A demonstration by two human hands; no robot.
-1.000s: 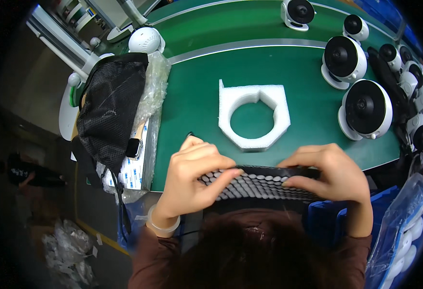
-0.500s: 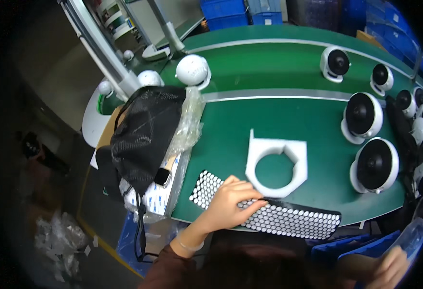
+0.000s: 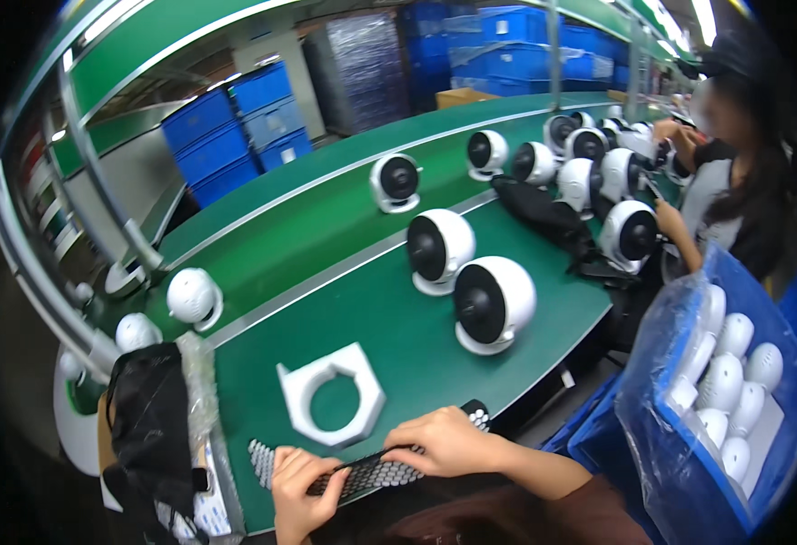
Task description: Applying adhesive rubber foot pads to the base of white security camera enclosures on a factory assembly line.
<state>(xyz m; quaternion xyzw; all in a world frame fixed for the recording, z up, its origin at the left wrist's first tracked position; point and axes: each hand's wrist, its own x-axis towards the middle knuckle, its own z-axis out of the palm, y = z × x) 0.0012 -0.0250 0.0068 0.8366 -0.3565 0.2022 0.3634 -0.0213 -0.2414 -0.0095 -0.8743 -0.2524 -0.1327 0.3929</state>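
Observation:
A long black strip (image 3: 376, 479) dotted with rows of small white round pads lies along the near edge of the green worktable. My left hand (image 3: 303, 489) pinches it between thumb and fingers left of its middle. My right hand (image 3: 444, 441) grips its upper edge farther right, fingers curled over. The strip's far right end shows past that hand, and its left end sticks out beside the left one. Just beyond the hands lies a white foam block (image 3: 368, 392) with a large round hole.
Two white ball-shaped units with black fronts (image 3: 516, 298) stand right of the foam; several more crowd farther back. A black bag (image 3: 148, 418) rests at the left. To the right is a lined blue bin (image 3: 648, 427) holding white rounded parts. Beyond it, a co-worker (image 3: 734, 182) works.
My view has swung to the right. My right hand has come from the bin side onto the strip, joining my left, which still holds it.

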